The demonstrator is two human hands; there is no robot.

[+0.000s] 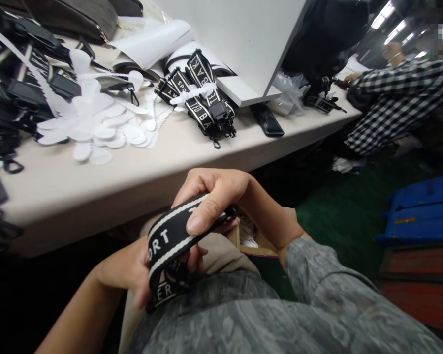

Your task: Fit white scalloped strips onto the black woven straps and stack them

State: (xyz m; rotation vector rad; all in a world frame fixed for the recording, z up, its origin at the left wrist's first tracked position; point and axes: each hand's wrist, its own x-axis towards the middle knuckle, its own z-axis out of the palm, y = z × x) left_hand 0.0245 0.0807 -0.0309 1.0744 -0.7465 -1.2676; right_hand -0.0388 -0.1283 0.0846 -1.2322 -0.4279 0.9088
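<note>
A black strap with cream edge stripes and pale lettering is looped between my hands above my lap. My right hand is closed on its upper part, thumb lying on top of the band. At the lower left, my left hand is wrapped round the loop from behind, and part of its fingers is hidden by the strap. On the table lies a bundle of similar straps, bound with a white strip, a metal clip hanging at its front edge.
White paper pieces and more black straps cover the table's left. A phone lies near the edge of the table. A box stands beyond my lap; a person in a checked shirt sits at right.
</note>
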